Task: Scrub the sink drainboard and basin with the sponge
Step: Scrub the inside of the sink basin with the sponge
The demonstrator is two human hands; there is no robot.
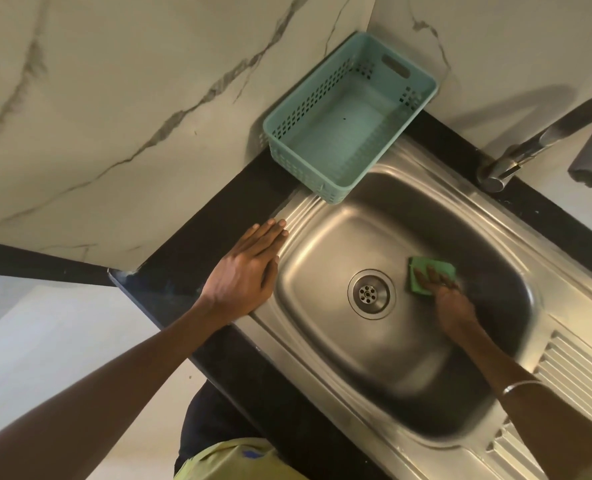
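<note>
A stainless steel sink basin (325, 341) fills the middle of the head view, with a round drain (370, 293) at its bottom. My right hand (448, 299) is down inside the basin, pressing a green sponge (433, 270) flat against the basin floor just right of the drain. My left hand (244, 271) rests flat, fingers together, on the black counter at the basin's left rim. The ribbed drainboard (575, 372) lies at the lower right, past my right forearm.
An empty teal plastic basket (422, 98) stands in the back corner, overhanging the sink's far edge. A metal faucet (544, 140) rises at the upper right. Marble-look walls stand behind, and the black counter (190, 271) ends at a front edge.
</note>
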